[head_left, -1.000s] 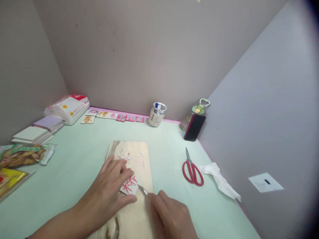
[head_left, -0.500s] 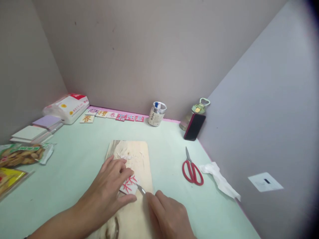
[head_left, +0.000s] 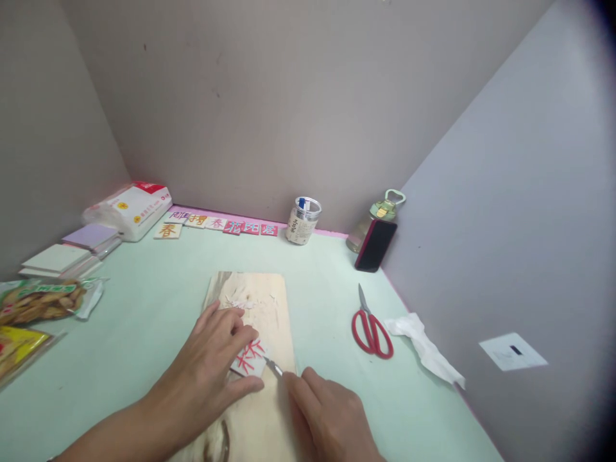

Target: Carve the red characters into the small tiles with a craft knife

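Note:
A white square tile [head_left: 253, 364] with a red written character lies on the wooden board [head_left: 272, 417], partly covered by my left hand [head_left: 212, 359]. The thumb and fingers of that hand hold the tile at its edges against the wood. My right hand [head_left: 332, 410] is closed round a craft knife [head_left: 274, 367], whose handle is mostly hidden. The knife's tip meets the right edge of the tile; whether it is cutting in I cannot tell. Pale shavings [head_left: 243, 305] are scattered on the board beyond my left fingers.
Red-handled scissors [head_left: 370, 333] and a crumpled tissue [head_left: 426, 350] lie at the right. Lettered tiles [head_left: 233, 227], a can [head_left: 301, 224], a phone [head_left: 376, 246] and a bottle [head_left: 359, 234] line the back. Tissue pack [head_left: 139, 208], blank tiles [head_left: 56, 256] and snack bags [head_left: 43, 301] are left.

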A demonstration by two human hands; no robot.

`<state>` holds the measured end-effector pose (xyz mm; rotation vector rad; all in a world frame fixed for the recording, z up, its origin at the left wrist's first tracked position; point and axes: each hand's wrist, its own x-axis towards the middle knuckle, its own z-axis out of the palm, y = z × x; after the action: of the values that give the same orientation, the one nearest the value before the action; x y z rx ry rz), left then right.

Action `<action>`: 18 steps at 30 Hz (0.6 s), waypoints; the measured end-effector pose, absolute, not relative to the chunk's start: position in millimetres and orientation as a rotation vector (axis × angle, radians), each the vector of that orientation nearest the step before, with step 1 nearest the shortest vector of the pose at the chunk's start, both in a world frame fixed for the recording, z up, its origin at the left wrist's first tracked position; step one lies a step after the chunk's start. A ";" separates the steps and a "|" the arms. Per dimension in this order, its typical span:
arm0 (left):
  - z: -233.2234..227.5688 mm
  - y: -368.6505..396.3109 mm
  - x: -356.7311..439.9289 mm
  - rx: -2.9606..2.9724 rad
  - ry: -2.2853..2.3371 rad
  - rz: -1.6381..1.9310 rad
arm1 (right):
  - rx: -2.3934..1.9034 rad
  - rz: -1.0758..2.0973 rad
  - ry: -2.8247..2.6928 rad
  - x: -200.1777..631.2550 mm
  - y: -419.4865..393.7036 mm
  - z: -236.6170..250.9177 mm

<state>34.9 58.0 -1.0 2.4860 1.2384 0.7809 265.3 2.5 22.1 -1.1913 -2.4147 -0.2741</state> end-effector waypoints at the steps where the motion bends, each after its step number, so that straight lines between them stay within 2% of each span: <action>1: -0.9 57.6 34.6 2.486 1.242 0.777 | -1.198 -0.274 -2.419 265.9 2.1 22.7; 18: 0.1 58.0 35.5 2.489 1.238 0.792 | -1.176 -0.439 -2.388 260.5 3.6 19.6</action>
<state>35.5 58.0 0.1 2.4885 1.2381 0.7921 260.5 3.6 19.6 -1.1759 -2.3884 -0.4392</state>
